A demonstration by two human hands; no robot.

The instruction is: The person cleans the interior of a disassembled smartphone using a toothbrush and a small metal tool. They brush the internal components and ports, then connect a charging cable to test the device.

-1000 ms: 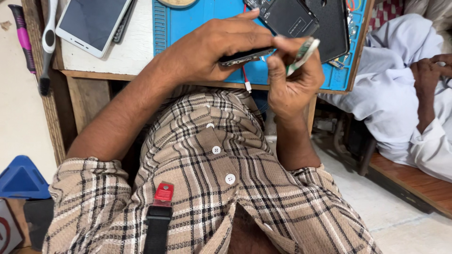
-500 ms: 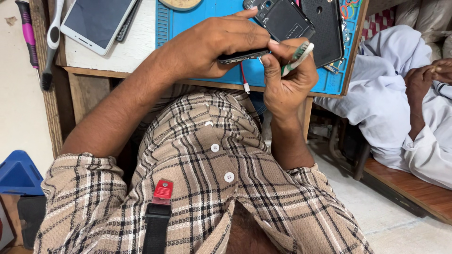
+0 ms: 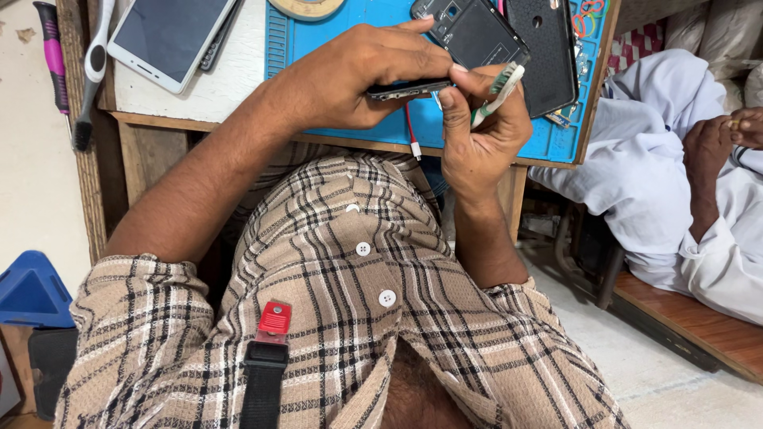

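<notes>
The person's right hand (image 3: 477, 139) clasps a small green brush (image 3: 499, 89), thumb pressed to the edge of a thin dark phone part (image 3: 409, 89) that the left hand (image 3: 358, 75) pinches flat above the blue mat (image 3: 350, 32). A firm left-hand pinch and light strokes seem wise. Beyond the part lie an opened phone body (image 3: 473, 36), then a black cover (image 3: 548, 48).

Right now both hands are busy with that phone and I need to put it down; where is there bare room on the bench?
Bare white benchtop lies between the white phone and the blue mat. The mat's left part, behind the left hand, is open too. Its right end is crowded by the opened phone body and black back cover.
</notes>
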